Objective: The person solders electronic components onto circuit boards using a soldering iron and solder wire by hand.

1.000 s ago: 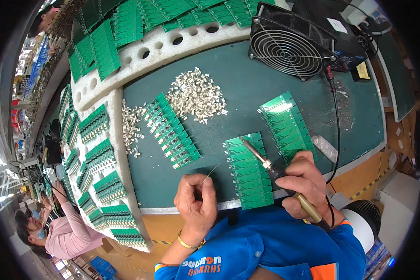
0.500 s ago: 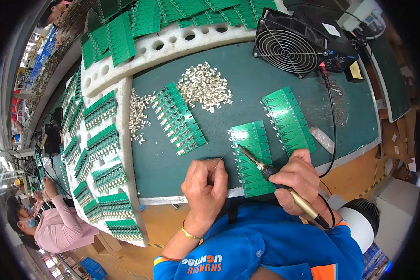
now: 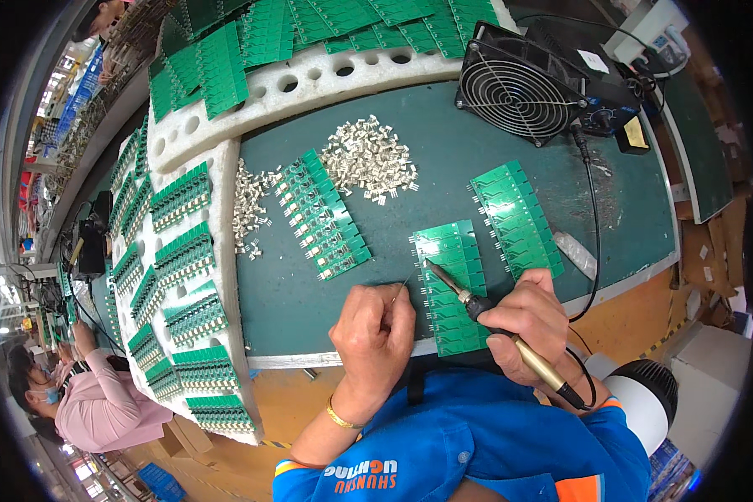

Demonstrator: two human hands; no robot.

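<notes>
My right hand point(image 3: 527, 322) is closed round a soldering iron point(image 3: 519, 339), whose tip rests at the left edge of a green circuit board panel point(image 3: 452, 289) near the table's front edge. Along that edge stick out small metal pins. A thin wire, apparently solder wire point(image 3: 405, 284), is pinched in my left hand point(image 3: 374, 339), its end close to the board and left of the iron's tip. Right of this panel lies a similar green panel point(image 3: 517, 216). Further left, another panel point(image 3: 322, 216) shows white connectors and dark parts on its face.
A pile of small white connectors point(image 3: 370, 159) lies mid-table, with more point(image 3: 249, 205) by the foam. White foam blocks point(image 3: 234, 213) hold many panels at left and back. A black fan point(image 3: 519, 88) stands back right; the iron's cable point(image 3: 596, 226) runs down beside it. A person in pink point(image 3: 113, 402) sits left.
My left hand has shifted slightly to the right with the wire. The iron's tip stays at almost the same spot on the panel's left edge. The whole view has tilted a little.
</notes>
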